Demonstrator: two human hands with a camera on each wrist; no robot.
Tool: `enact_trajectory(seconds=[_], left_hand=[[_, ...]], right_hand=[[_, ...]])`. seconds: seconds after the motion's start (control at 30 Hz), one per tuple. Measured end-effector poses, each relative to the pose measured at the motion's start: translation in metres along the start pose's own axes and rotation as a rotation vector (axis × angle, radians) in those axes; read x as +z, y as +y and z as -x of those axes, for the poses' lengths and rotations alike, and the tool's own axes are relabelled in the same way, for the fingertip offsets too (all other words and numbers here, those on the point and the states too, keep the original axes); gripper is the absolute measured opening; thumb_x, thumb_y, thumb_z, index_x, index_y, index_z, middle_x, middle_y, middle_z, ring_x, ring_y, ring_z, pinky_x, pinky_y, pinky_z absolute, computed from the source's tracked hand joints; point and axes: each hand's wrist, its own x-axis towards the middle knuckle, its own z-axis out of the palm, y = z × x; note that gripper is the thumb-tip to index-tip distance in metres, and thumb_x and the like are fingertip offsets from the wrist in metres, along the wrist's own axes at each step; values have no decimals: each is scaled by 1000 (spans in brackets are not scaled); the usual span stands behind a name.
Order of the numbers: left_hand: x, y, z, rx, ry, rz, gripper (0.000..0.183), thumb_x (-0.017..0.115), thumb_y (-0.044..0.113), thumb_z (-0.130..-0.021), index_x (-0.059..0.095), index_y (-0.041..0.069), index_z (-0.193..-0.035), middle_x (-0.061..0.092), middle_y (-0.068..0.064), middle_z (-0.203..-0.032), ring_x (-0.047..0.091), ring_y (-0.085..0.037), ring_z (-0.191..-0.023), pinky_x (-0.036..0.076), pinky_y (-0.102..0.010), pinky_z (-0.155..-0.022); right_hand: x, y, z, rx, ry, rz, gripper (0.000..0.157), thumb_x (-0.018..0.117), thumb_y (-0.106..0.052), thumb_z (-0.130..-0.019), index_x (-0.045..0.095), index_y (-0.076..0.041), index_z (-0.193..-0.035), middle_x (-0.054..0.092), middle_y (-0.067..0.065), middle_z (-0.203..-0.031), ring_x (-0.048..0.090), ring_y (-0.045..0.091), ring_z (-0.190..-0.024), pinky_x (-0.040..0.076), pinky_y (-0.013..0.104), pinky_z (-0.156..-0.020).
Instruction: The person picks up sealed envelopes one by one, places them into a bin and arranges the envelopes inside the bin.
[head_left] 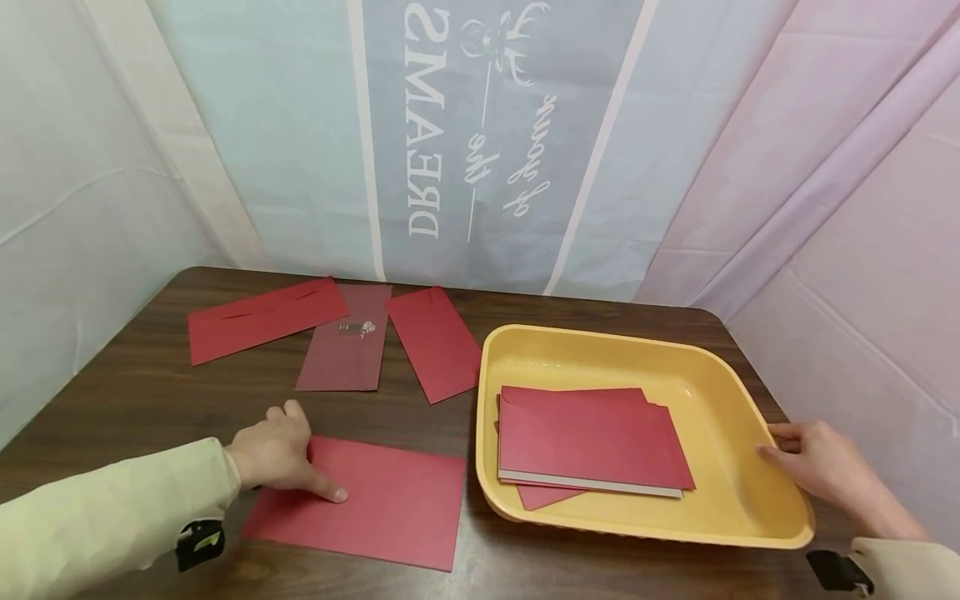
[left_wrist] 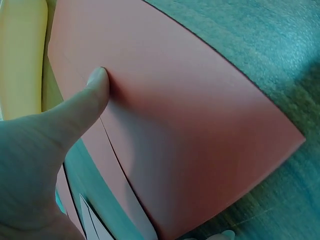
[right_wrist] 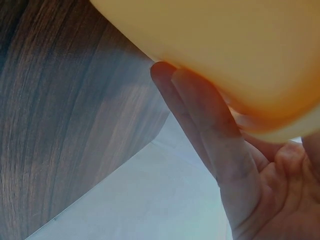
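A large red envelope (head_left: 397,504) lies flat on the table near the front. My left hand (head_left: 277,450) is over its left end, the thumb stretched out and touching its top face. In the left wrist view, that thumb (left_wrist: 82,107) is spread wide from a fingertip (left_wrist: 227,234) just outside the envelope's edge. At the right, my right hand (head_left: 821,462) grips the rim of a yellow plastic tray (head_left: 720,508), thumb over the rim. The right wrist view has its fingers (right_wrist: 205,115) against the tray's outer wall. Inside the tray sits a loose stack of red envelopes (head_left: 592,437).
Toward the back left lie a slit-marked red envelope (head_left: 266,321), a darker maroon envelope (head_left: 341,358) with a small printed emblem, and another red envelope (head_left: 435,346) close to the tray. Fabric hangings (head_left: 495,250) enclose the wooden table (head_left: 150,375) behind and at the sides.
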Motion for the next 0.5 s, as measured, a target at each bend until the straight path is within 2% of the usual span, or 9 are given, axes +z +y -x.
enact_trajectory(seconds=[0.07, 0.23, 0.5], left_hand=[[0, 0, -1, -4, -1, 6, 113, 86, 65, -47, 34, -16, -106, 44, -22, -87, 55, -30, -69, 46, -43, -59], [-3, 0, -2, -3, -15, 32, 123, 87, 62, -48, 28, -23, -115, 45, -26, -91, 56, -32, -73, 47, -45, -63], [-3, -1, -2, 0, -12, 105, 103, 89, 58, -49, 34, -12, -101, 41, -22, -89, 53, -28, -69, 45, -38, -54]], right_hand=[[-1, -3, 1, 1, -5, -3, 42, 68, -16, -85, 61, 18, -109, 71, 25, -85, 69, 40, -78, 51, 51, -70], [-2, -7, 2, 1, 1, 0, 41, 68, -14, -85, 61, 18, -108, 71, 25, -85, 69, 40, -78, 50, 52, -71], [-3, -8, 2, 5, 3, 0, 41, 68, -14, -85, 61, 18, -109, 71, 25, -85, 69, 41, -79, 50, 53, -73]])
